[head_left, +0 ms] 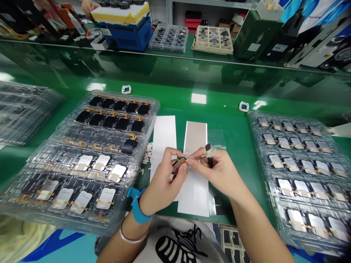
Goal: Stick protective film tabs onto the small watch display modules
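Observation:
My left hand (170,177), with a blue band and a bangle at the wrist, holds a small display module (178,163) with a dark edge and orange flex between thumb and fingers. My right hand (212,166) touches the module's right edge with pinched thumb and forefinger. A dark, thin tool (209,155) with a pale wrap is tucked in the fingers of that same hand. Beneath the hands lie two paper strips: a white one (164,135) on the left and one with a grey-beige area (196,135) on the right.
A clear tray (155,106) of display modules stands left, another (253,146) right, and stacked trays (24,113) far left. Small pale scraps (148,153) lie beside the white strip. The back shelf holds a blue box (126,34), parts trays (168,36) and a green box (253,34).

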